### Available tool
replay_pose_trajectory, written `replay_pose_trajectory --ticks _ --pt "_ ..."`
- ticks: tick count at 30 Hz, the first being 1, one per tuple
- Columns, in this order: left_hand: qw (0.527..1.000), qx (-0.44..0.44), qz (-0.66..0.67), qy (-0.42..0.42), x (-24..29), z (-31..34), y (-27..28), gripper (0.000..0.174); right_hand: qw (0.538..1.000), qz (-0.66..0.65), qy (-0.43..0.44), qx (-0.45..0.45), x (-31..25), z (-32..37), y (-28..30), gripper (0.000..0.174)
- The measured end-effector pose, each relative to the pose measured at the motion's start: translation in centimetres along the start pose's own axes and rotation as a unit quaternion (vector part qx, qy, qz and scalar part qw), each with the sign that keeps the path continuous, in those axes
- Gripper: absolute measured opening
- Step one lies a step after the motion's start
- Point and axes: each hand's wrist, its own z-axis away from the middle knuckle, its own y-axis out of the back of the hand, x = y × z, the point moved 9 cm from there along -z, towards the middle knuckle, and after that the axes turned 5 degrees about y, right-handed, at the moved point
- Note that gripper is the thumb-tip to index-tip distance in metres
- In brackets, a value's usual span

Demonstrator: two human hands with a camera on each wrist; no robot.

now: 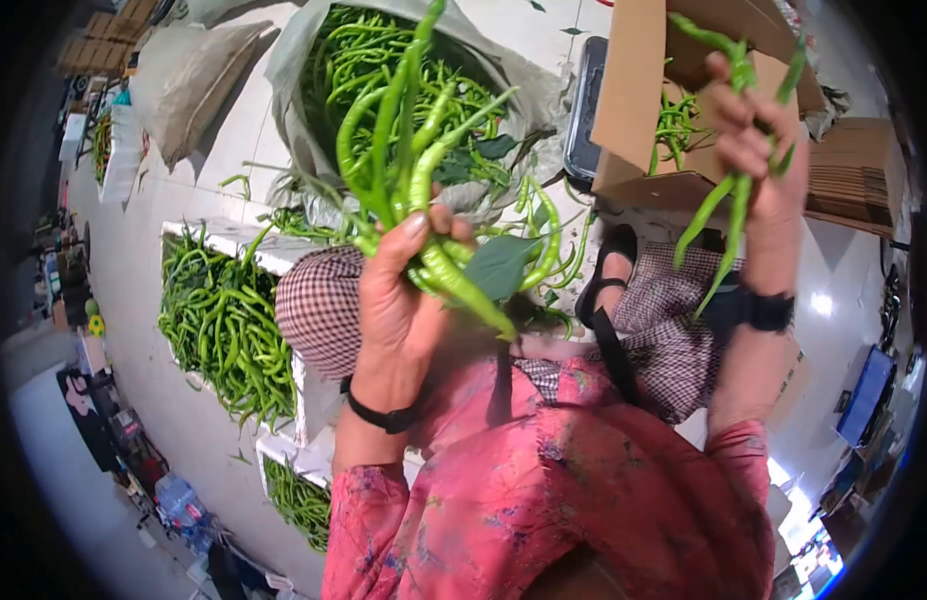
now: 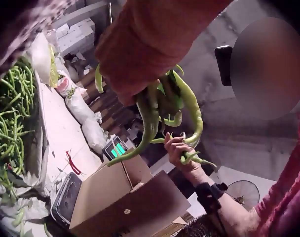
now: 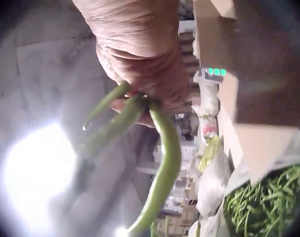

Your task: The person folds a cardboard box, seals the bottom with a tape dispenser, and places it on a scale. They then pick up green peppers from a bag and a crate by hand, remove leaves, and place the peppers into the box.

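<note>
My left hand [image 1: 398, 290] grips a bunch of long green chili peppers [image 1: 388, 140] in front of the lap, with a dark green leaf [image 1: 501, 268] among them. In the left wrist view, peppers [image 2: 150, 118] hang below that hand. My right hand [image 1: 768, 165] is raised at the right, overlapping the side of an open cardboard box [image 1: 628, 90] in the head view, and its fingers curl round several green chili peppers [image 1: 740, 205]. Those peppers dangle beneath the palm in the right wrist view, one long and curved [image 3: 165, 163]. More peppers [image 1: 673, 125] lie inside the box.
A large open sack [image 1: 288, 70] full of green peppers stands ahead. White foam boxes [image 1: 313, 400] with peppers are at the left. Beside the cardboard box is a black-rimmed tray [image 1: 583, 120]. A scale display [image 2: 118, 149] glows green behind the box. A closed sack [image 1: 188, 85] lies further off.
</note>
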Motion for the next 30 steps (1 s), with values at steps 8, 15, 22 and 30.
replay_pose_trajectory --ticks 8,15,22,30 --pt "1.0 -0.002 -0.022 0.02 -2.8 -0.2 1.6 0.04 0.523 0.824 0.17 0.134 -7.8 -1.2 3.6 0.059" --pt "0.998 -0.004 -0.046 0.053 -4.7 -0.2 2.2 0.04 0.633 0.715 0.133 -0.266 11.7 6.6 -8.0 0.027" --pt "0.993 0.037 -0.103 0.039 -4.7 -0.4 3.8 0.036 0.728 0.659 0.02 -0.185 10.1 7.9 -5.5 0.022" --pt "0.986 0.009 -0.162 0.026 -5.3 -0.4 2.6 0.037 0.694 0.713 -0.035 -0.097 9.9 9.7 -2.5 0.034"
